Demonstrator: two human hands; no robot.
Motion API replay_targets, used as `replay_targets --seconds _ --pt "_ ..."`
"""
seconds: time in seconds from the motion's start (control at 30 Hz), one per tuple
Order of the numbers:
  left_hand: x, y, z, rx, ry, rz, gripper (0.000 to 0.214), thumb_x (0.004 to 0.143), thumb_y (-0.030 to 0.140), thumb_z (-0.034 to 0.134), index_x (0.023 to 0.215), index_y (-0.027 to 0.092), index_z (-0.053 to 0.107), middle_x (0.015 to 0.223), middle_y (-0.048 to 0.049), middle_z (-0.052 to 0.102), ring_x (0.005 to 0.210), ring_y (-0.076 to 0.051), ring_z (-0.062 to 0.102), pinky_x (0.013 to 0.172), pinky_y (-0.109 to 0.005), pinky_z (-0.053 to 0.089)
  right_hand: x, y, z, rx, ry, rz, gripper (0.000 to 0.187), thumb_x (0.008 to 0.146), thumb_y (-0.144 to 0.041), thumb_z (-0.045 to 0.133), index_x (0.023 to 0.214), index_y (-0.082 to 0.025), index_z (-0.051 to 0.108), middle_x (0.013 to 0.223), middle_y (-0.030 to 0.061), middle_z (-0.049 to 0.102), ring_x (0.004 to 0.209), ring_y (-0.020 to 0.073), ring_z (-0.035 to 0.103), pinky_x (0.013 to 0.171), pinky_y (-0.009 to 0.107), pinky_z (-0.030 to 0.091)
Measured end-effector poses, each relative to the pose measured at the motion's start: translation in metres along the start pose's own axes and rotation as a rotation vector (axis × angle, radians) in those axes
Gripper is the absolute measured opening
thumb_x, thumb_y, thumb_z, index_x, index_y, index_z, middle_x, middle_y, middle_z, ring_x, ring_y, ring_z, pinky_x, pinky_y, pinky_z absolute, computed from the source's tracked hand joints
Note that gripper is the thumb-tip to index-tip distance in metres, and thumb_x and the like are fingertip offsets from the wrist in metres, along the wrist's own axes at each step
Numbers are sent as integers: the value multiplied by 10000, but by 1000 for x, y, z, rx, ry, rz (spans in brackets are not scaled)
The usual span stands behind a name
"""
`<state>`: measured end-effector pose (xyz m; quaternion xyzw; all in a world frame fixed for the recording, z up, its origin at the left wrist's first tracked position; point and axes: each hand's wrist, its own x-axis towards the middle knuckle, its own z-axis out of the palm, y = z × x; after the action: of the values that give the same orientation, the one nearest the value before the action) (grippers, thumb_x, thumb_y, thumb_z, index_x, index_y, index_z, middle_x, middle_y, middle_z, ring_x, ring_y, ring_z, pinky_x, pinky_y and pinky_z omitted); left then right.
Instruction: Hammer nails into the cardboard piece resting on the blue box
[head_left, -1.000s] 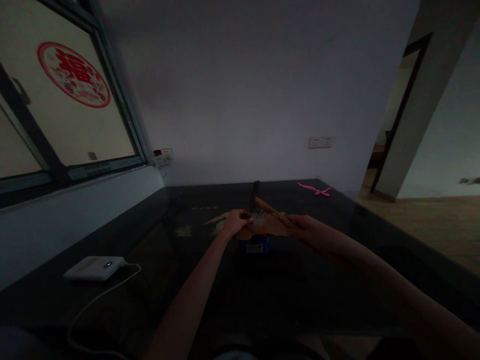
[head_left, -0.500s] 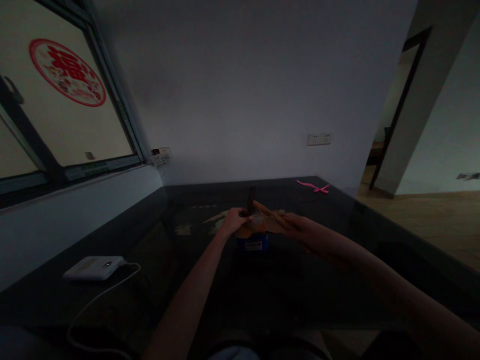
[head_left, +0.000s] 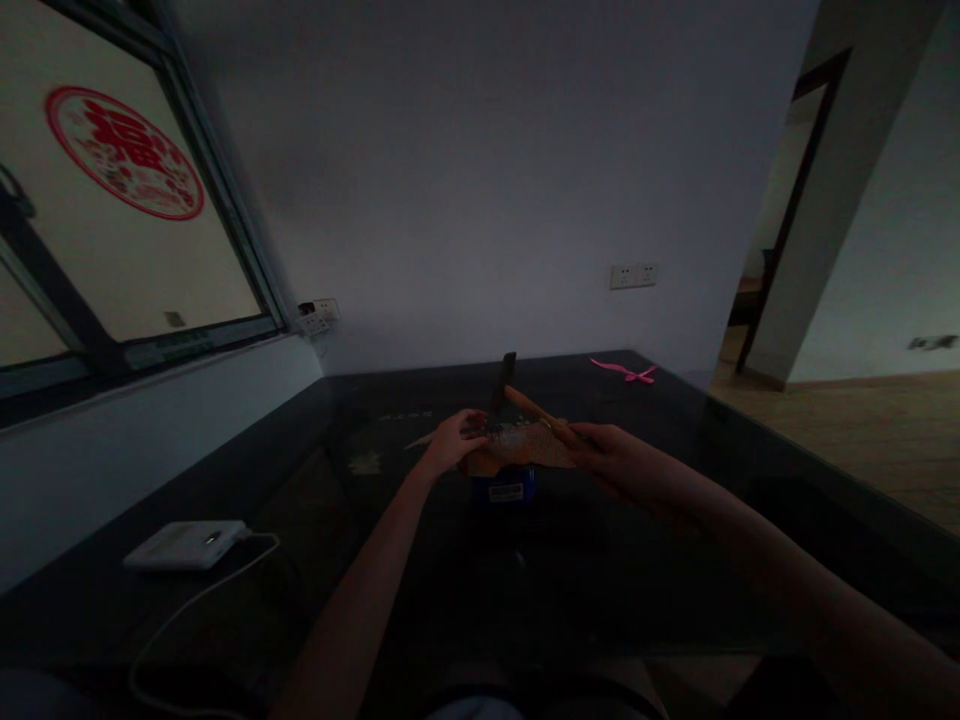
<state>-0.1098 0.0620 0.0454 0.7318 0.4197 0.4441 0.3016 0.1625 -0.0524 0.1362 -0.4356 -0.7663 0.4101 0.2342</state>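
Observation:
My right hand (head_left: 615, 455) is closed around the wooden handle of a hammer (head_left: 536, 408). The hammer's dark head (head_left: 504, 380) points up, above a crumpled brown-and-orange sheet or packet (head_left: 514, 445) whose exact kind I cannot make out. Under that piece sits a blue box or tin (head_left: 512, 487) with a pale label on its front. At the left edge of the brown piece is my left hand (head_left: 452, 440), its fingers curved and apart, with nothing visibly gripped. Whether its fingertips touch the piece is too dark to tell.
The dark glossy table (head_left: 420, 590) reaches the wall. A white power bank (head_left: 187, 545) with a cable lies at the left. A pink ribbon (head_left: 626, 372) lies at the back right. A window (head_left: 150, 250) stands left, and wall sockets (head_left: 634, 275) are behind.
The hammer's head has risen slightly. My left hand has shifted left, away from the hammer's head, and its fingers have come apart. The view has shifted a little.

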Motion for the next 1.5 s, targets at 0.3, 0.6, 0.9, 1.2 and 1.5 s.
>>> replay_targets --seconds 0.3,0.6,0.9,1.2,1.5 --pt "-4 -1 6 230 114 -17 163 736 236 612 860 142 661 870 -71 684 821 -177 633 751 -274 488 8 -2 11 -12 -8 -36 253 848 -284 436 1051 -142 486 503 -80 424 344 50 401 318 147 331" --pt "-3 3 11 276 186 -106 165 731 258 612 827 132 660 826 -62 691 771 -188 631 679 -270 471 17 6 20 -30 -35 -35 305 828 -244 447 1120 -166 496 517 -77 456 352 56 423 321 152 334" --pt "-5 2 12 300 197 -128 162 737 267 604 802 131 662 800 -63 687 756 -185 627 653 -259 456 13 3 21 3 -14 -34 347 818 -246 451 1152 -166 500 541 -66 492 378 69 434 351 170 332" --pt "-5 4 12 334 192 -127 143 721 237 618 809 145 684 807 -57 691 785 -187 621 703 -272 465 9 4 24 53 9 18 268 816 -235 459 1071 -169 510 509 -75 447 371 58 426 338 147 324" --pt "-4 -3 11 342 167 -63 179 742 275 600 827 142 685 825 -63 688 804 -191 623 714 -275 465 10 11 24 98 -8 59 240 813 -255 448 1015 -147 517 488 -82 421 349 58 397 321 154 308"
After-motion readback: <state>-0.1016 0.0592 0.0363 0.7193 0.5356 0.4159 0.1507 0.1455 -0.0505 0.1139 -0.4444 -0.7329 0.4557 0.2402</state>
